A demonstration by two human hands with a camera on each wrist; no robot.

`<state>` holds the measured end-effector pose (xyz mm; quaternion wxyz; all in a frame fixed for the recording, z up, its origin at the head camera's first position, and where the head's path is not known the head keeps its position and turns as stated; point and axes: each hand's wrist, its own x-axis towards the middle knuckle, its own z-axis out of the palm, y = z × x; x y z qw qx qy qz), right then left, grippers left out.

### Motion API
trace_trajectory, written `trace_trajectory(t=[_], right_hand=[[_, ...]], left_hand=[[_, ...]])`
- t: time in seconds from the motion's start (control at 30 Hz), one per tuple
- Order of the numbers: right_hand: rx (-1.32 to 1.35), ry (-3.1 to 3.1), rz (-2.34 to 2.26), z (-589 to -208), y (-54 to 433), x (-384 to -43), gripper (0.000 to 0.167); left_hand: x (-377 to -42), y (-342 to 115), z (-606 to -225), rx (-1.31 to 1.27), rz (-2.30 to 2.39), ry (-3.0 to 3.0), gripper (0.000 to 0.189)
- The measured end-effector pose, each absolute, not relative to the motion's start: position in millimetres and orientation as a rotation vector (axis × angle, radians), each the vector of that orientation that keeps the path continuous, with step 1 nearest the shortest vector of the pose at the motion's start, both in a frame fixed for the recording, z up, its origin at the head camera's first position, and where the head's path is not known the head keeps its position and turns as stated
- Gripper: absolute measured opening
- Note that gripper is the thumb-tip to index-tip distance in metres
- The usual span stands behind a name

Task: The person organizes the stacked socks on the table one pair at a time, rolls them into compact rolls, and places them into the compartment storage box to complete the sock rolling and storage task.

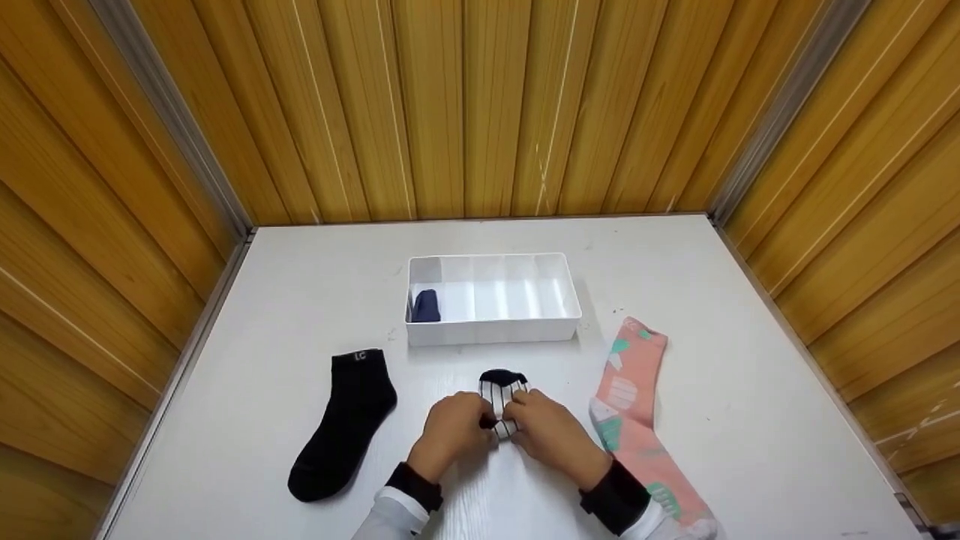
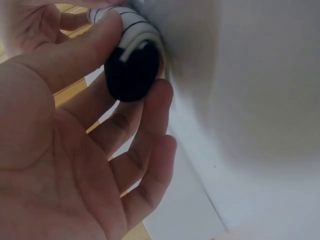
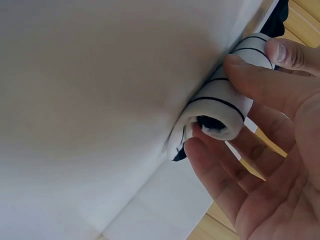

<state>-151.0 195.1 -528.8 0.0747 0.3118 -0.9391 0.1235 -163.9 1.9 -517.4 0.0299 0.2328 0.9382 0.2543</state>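
Observation:
A white sock with black stripes lies on the table between both hands, its near part rolled up and its black end flat beyond the roll. My left hand pinches the left end of the roll, where the left wrist view shows a dark patch between thumb and fingers. At the other end, my right hand holds the roll with thumb and fingertips. Its spiral end shows in the right wrist view.
A white divided box stands behind the hands, with a dark blue rolled bundle in its left compartment. A black sock lies flat to the left. On the right lies a pink patterned sock, partly under the right forearm. Wood-look walls enclose the table.

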Motion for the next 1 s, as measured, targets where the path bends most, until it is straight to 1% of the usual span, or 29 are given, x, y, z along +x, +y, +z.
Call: trace_trajectory(t=[0.3,0.47,0.67,1.0], right_hand=[[0.931,-2.857,0.436,-521.6,194.2,-154.2,0.016],[0.950,-2.867,0.441,-521.7,194.2,-155.2,0.019],[0.937,-2.872,0.439,-523.3,193.6,-154.7,0.018],[0.944,-2.824,0.375,-528.8,195.4,-151.9,0.021]], left_hand=[[-159.6,6.8,-524.8,0.768,0.641,3.106,0.018],[-158.3,9.8,-526.0,0.806,0.592,3.164,0.022],[-160.5,9.5,-525.9,0.813,0.656,3.130,0.017],[-162.7,5.5,-522.5,0.736,0.791,2.993,0.019]])
